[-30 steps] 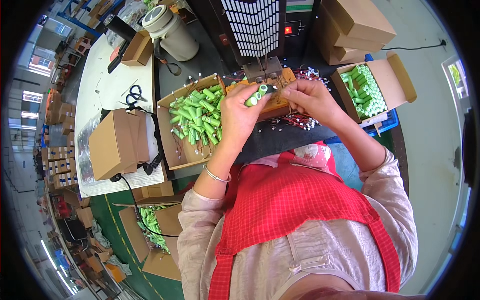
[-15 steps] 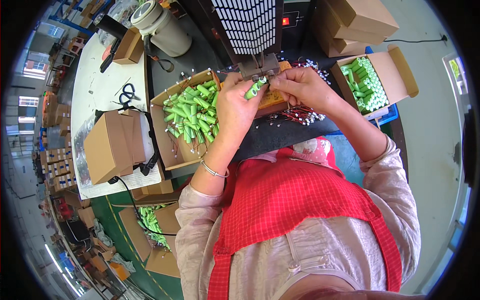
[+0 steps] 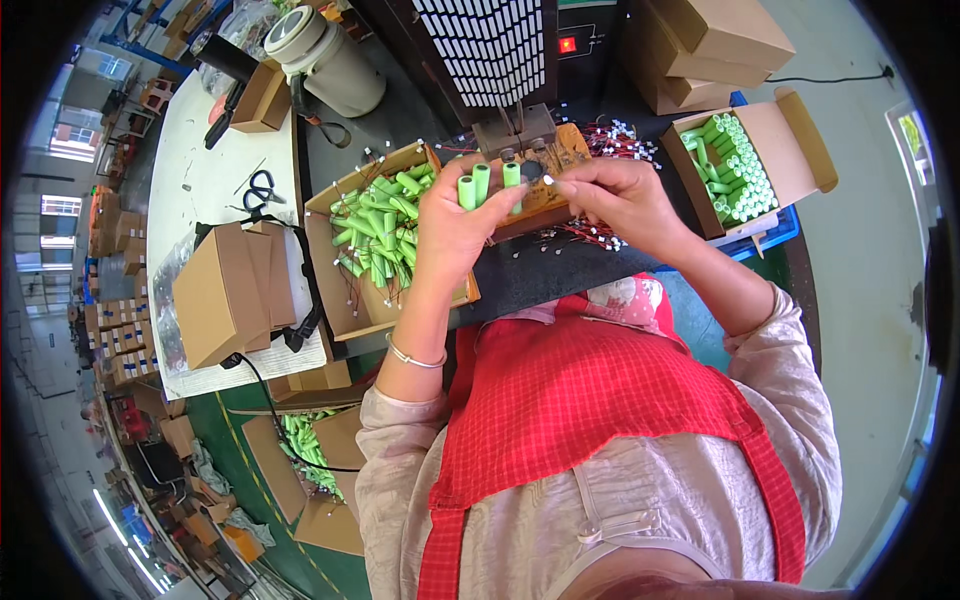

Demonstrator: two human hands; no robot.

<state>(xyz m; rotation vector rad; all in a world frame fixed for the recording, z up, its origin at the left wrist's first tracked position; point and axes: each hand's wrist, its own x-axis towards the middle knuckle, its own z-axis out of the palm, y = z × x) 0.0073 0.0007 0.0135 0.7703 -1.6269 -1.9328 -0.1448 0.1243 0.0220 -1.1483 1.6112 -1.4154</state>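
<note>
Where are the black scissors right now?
The black scissors lie on the white table at upper left, left of the box of green cells.

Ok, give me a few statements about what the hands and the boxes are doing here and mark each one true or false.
1. The left hand holds three green cylinders upright. True.
2. The right hand rests inside the box of standing cylinders. False: it is at the wooden jig, with its fingertips near a small dark round part, apart from that box.
3. The open cardboard box on the person's left holds green cylinders lying loose in a heap. True.
4. Black scissors lie on the white table. True.
5. The person wears a blue apron. False: the apron is red checked.
</note>
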